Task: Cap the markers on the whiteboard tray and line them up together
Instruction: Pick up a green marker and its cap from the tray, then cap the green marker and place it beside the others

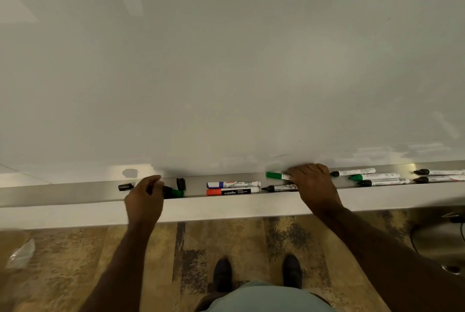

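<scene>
Your left hand (144,198) curls over the tray's (63,193) front edge, fingers bent round a black cap (167,190) beside a green cap (178,193); whether it truly grips is unclear. Your right hand (312,184) lies over a green-capped marker (275,175) at the tray's back edge, fingers curled on it. Blue (232,184) and red (231,191) capped markers lie between your hands. Five uncapped markers (377,178) lie toward the right end.

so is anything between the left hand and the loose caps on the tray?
Nothing visible. The left hand is already at the green cap; one black cap lies just beyond it, another black cap beside the hand on the tray.
</scene>
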